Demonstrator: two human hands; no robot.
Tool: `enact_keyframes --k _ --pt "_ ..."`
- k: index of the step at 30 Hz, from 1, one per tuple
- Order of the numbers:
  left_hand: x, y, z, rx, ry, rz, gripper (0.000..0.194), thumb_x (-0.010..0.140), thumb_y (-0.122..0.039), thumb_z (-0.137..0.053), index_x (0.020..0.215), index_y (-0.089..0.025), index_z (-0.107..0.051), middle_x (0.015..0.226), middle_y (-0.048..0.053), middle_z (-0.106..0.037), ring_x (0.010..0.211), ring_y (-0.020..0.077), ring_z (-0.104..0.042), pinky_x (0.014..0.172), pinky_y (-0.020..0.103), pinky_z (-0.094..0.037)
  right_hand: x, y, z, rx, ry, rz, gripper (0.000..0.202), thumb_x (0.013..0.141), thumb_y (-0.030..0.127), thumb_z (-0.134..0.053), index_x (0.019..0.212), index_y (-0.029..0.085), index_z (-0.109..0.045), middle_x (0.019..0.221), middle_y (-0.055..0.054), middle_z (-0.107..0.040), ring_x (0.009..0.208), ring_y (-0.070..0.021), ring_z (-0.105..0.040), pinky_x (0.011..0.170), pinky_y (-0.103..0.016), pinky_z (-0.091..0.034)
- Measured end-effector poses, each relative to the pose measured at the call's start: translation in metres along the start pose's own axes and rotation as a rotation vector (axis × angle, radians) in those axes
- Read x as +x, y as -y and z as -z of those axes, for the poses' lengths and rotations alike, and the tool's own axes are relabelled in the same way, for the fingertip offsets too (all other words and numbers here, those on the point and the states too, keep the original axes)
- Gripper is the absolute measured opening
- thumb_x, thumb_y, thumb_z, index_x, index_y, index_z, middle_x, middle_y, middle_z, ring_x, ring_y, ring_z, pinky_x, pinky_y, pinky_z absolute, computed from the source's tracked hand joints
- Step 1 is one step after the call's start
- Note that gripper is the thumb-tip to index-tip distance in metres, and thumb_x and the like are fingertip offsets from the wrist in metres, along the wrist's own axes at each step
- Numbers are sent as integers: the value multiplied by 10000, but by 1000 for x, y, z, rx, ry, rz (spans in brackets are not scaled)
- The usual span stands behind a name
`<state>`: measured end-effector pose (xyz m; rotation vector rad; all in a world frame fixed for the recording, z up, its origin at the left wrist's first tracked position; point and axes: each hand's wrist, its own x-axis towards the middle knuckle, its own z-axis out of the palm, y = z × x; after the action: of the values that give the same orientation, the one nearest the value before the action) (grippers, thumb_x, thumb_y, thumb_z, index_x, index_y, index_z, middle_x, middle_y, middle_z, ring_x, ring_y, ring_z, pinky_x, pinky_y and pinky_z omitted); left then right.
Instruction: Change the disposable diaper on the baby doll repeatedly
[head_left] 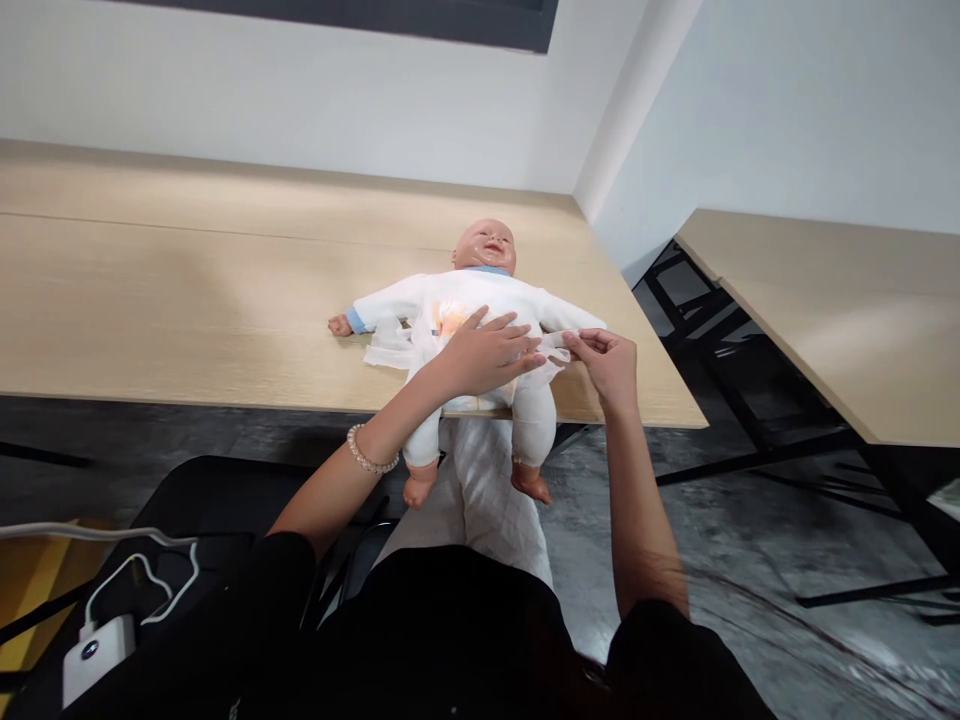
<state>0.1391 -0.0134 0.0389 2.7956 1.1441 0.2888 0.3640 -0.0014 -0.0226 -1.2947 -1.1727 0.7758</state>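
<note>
A baby doll (484, 285) in a white outfit with blue trim lies on its back, its legs hanging over the table's front edge. Around its hips is a white diaper (390, 347), whose loose side wing spreads out at the left. My left hand (491, 352) rests across the doll's lower belly with its fingers stretched out, covering the diaper's front. Beside the doll's hip on the right, my right hand (606, 365) pinches the other side wing of the diaper between thumb and fingers.
The doll lies on a light wooden table (187, 300) against a white wall. A second table (840, 300) stands at the right across a gap. At the lower left, a black chair (225, 490) and a white power bank (97, 655) with cables are close to my arm.
</note>
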Motion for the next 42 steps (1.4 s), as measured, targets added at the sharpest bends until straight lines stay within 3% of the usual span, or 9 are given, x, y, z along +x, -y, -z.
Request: enact_keyframes --k 13,19,23,28,31,35,38,42 --pt "0 -2 -2 41 -37 1 468 1072 -477 -293 1360 -267 -597 1512 24 -550 1495 252 -369 1255 549 -196 5 54 -42 -77 127 62 353 667 456 -780 818 139 -741 684 -71 -712 607 -200 -674 612 -342 -588" --pt "2 -4 -5 79 -40 16 472 1070 -452 -305 1355 -247 -620 1574 69 -471 1527 276 -317 1246 569 -214 -8 63 -53 -310 172 160 236 743 359 -708 881 175 -762 736 -69 -742 735 -268 -722 732 -412 -579" --pt "3 -5 -10 81 -110 49 473 1049 -463 -380 1406 -240 -596 1591 103 -441 1548 306 -263 1251 543 -222 -8 70 -57 -404 167 167 269 741 292 -695 980 177 -741 729 -56 -730 740 -286 -712 777 -452 -562" --pt "2 -6 -14 49 -139 103 511 1025 -486 -443 1428 -206 -584 1657 151 -293 1567 349 -178 1271 547 -175 -3 74 -63 -478 155 200 225 746 220 -695 968 184 -700 685 -32 -698 748 -285 -711 793 -433 -542" --pt "3 -7 -13 21 -131 136 548 1006 -446 -494 1450 -129 -549 1678 202 -193 1575 364 -96 1286 511 -149 -6 74 -69 -501 182 208 249 797 216 -653 1042 180 -680 734 -36 -716 757 -270 -713 798 -413 -547" --pt "3 -8 -11 30 -108 164 646 975 -374 -545 1508 -27 -433 1666 280 -137 1574 370 -81 1289 476 -148 -14 78 -78 -744 193 272 332 895 193 -514 1194 146 -650 890 -104 -751 944 -334 -700 913 -489 -521" --pt "3 -9 -11 52 -108 169 700 974 -377 -532 1550 -22 -354 1662 277 -158 1570 371 -119 1283 494 -158 -17 82 -80 -835 237 257 378 938 179 -426 1261 128 -615 1042 -152 -743 1027 -362 -679 956 -529 -502" --pt "4 -9 -13 76 -118 156 686 983 -366 -492 1560 -29 -335 1661 262 -173 1562 382 -160 1263 544 -183 -18 84 -80 -777 245 193 456 960 199 -352 1384 116 -497 1151 -183 -708 1075 -364 -666 966 -553 -498"
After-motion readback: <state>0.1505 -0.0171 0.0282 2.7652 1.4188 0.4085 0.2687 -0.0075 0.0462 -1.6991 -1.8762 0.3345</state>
